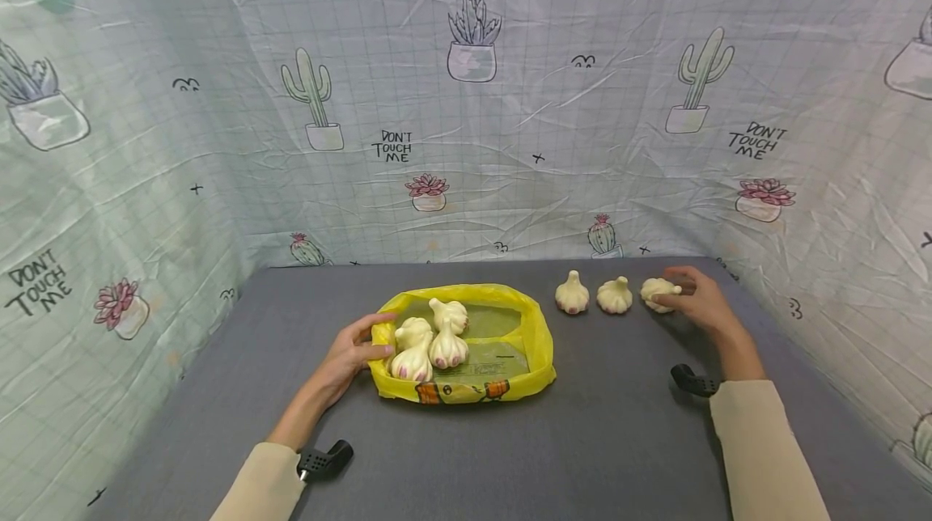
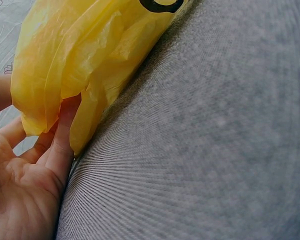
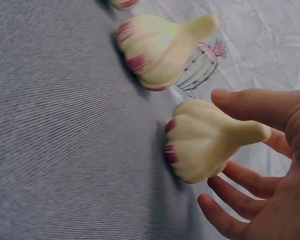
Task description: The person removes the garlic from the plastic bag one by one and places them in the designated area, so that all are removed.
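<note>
One right hand (image 1: 699,300), thumb and fingers spread around the rightmost garlic bulb (image 3: 197,142) on the grey table (image 1: 597,448), stem and long axis leaning rightward toward the palm, left hand (image 1: 344,357) gripping the yellow bag (image 1: 540,343) at its left end

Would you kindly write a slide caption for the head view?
Left hand holding a yellow bag of four garlic bulbs, right hand at the rightmost bulb of three on the table.

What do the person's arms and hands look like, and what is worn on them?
The left hand and right hand wear no gloves. The left sleeve and right sleeve are plain light beige. At each wrist sits a small black device.
</note>
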A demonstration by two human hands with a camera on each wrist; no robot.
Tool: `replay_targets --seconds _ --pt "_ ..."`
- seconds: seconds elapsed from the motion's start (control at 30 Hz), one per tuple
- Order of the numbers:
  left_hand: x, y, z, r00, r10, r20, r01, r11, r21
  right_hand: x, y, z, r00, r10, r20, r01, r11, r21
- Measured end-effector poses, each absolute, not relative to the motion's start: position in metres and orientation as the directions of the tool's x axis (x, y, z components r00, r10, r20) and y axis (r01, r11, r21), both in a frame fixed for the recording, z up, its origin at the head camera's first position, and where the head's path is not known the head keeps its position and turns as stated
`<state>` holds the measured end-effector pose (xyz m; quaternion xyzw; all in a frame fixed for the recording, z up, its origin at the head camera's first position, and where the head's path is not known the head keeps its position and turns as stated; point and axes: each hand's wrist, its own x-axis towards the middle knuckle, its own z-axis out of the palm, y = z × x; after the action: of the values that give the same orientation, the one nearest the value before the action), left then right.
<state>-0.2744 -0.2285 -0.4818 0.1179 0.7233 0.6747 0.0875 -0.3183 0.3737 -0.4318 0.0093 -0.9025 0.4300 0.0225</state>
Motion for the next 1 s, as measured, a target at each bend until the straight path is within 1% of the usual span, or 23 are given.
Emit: replay_targets --seconds 0.2,0.4,0.7,0.87,1.0 --pt "-0.274 -0.228 -0.481 -0.958 0.286 0.033 0.053 0.065 0.996 -0.316 0.370 -0.417 -0.999 0.021 0.043 -0.018 0.677 -0.736" --pt "-0.274 -0.227 -0.481 -0.958 0.286 0.033 0.054 0.065 0.996 -0.313 0.362 -0.401 -0.997 0.008 0.082 -0.051 0.715 -0.698" --pt "-0.274 -0.228 -0.481 -0.957 0.289 0.038 0.062 0.074 0.995 -0.302 0.337 -0.374 -0.983 0.005 0.181 -0.127 0.700 -0.703" --pt "-0.273 -0.228 -0.480 -0.957 0.288 0.035 0.057 0.069 0.996 -0.296 0.328 -0.362 -0.971 -0.015 0.237 -0.185 0.674 -0.716" --pt "-0.273 -0.228 -0.480 -0.957 0.288 0.033 0.057 0.075 0.996 -0.292 0.320 -0.353 -0.966 -0.046 0.256 -0.225 0.640 -0.734"
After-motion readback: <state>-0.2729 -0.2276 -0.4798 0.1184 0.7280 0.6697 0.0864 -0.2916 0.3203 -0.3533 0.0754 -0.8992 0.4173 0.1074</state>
